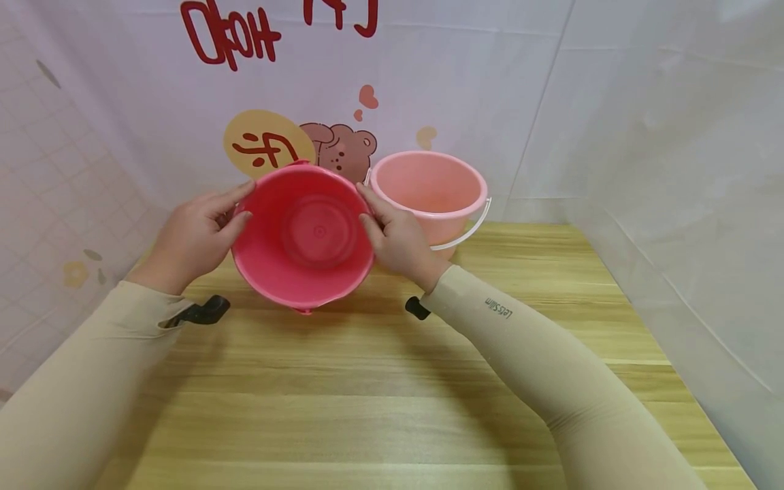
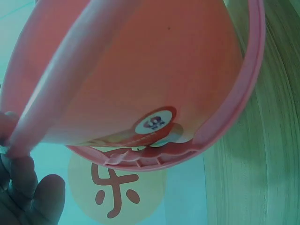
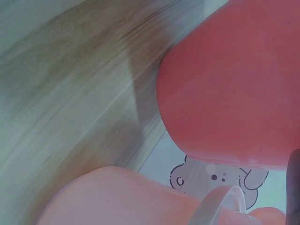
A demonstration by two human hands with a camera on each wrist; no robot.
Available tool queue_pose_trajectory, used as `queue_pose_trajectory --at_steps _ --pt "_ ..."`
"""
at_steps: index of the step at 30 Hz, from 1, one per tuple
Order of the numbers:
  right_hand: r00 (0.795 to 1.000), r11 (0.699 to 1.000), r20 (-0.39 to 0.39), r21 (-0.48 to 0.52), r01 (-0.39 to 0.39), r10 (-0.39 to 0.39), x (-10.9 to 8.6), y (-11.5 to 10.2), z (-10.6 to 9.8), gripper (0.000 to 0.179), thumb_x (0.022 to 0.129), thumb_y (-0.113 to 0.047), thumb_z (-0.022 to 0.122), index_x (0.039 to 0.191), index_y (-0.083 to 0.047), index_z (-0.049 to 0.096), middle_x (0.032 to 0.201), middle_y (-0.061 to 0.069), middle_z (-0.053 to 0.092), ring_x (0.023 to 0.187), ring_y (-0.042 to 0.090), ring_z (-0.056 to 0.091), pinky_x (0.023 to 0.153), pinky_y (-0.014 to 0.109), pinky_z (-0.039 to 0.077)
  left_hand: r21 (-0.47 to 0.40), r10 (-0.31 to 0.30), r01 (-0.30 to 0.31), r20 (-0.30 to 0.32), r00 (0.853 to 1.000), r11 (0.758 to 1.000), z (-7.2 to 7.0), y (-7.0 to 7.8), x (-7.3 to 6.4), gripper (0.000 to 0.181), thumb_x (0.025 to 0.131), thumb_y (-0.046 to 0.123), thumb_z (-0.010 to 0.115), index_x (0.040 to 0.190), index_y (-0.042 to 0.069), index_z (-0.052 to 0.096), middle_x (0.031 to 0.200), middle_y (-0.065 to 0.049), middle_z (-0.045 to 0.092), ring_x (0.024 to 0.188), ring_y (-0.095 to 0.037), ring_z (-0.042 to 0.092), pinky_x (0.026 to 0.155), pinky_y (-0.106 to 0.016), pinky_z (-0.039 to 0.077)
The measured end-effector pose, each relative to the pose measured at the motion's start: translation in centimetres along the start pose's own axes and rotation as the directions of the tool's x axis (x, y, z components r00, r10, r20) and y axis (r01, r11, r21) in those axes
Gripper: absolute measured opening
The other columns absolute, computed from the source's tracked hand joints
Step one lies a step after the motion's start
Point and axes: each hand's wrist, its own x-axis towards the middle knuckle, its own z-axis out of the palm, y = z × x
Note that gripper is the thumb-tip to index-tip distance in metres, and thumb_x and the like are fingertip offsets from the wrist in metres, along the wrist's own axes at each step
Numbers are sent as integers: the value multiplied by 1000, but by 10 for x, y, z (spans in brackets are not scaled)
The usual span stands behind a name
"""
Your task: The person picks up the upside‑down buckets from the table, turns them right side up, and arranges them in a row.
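Observation:
A deep pink bucket [image 1: 300, 284] is tipped so that its mouth and inner base face the head camera. My left hand [image 1: 192, 235] grips its rim at the left, thumb inside. On the opposite side my right hand [image 1: 401, 239] holds the rim, also with the thumb inward. In the left wrist view the bucket's outer wall [image 2: 154, 70] carries a round sticker [image 2: 154, 123], and a pink handle [image 2: 229, 117] curves past it. The right wrist view shows the outside of the same bucket [image 3: 229, 93]; the right fingers are mostly out of that picture.
A light pink bucket [image 1: 444, 228] stands upright behind my right hand, its white handle [image 1: 471, 231] hanging at the front. Below is a wood-grain table [image 1: 343, 408]. White printed sheeting [image 1: 478, 88] rises behind, and more walls flank both sides.

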Motion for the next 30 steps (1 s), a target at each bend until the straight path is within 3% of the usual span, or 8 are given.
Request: queue_pose_trajectory --at_steps 4,7,10,14,17,21,26,30 --pt "1000 999 3 47 -2 2 -3 2 0 54 93 -23 54 144 -28 34 94 5 70 68 4 64 61 16 52 2 -10 10 -7 1000 1000 0 0 1 54 91 24 59 138 40 37 109 -6 62 82 -18 50 58 -18 44" --pt "1000 998 8 66 4 -5 -6 4 0 58 92 -23 56 145 -28 32 67 -1 63 56 4 59 53 17 50 3 -20 20 -6 1000 1000 0 -1 1 54 91 24 58 138 40 37 110 -7 63 82 -18 51 58 -17 44" --pt "1000 998 3 54 24 -24 -7 5 0 59 92 -22 56 145 -28 30 59 -4 57 52 2 56 50 17 48 2 -33 33 0 999 999 0 -2 2 54 91 25 58 138 41 36 105 -7 62 82 -19 51 57 -19 45" --pt "999 998 -5 36 42 -42 -7 5 1 59 92 -19 55 145 -25 31 67 -1 63 55 2 56 53 16 49 1 -46 46 4 999 999 1 -1 2 54 91 24 58 138 42 36 102 -8 62 82 -20 51 59 -26 48" --pt "999 999 -12 16 51 -51 -7 5 2 58 92 -17 54 145 -21 32 100 5 69 69 3 62 64 15 51 -4 -49 49 10 999 999 1 -1 2 55 91 24 58 138 42 35 105 -9 62 84 -22 51 63 -34 51" --pt "999 999 -22 -10 47 -47 -6 5 2 56 92 -15 54 145 -19 34 135 2 52 93 8 65 80 16 51 -8 -55 55 23 998 998 0 0 2 55 91 25 57 138 43 34 105 -10 61 85 -23 52 64 -38 52" --pt "999 1000 -24 -14 22 -22 -4 3 2 57 91 -13 54 144 -20 34 138 -1 49 99 10 64 82 18 51 -3 -55 55 36 998 998 -1 0 2 56 92 26 57 139 44 33 99 -7 60 82 -21 54 60 -30 50" --pt "1000 1000 -18 15 -5 5 -3 2 2 56 92 -13 54 144 -21 35 136 0 51 92 8 65 76 16 52 -6 -19 19 23 1000 1000 -2 -2 0 56 91 25 58 140 40 34 95 -7 61 76 -20 56 54 -24 49"
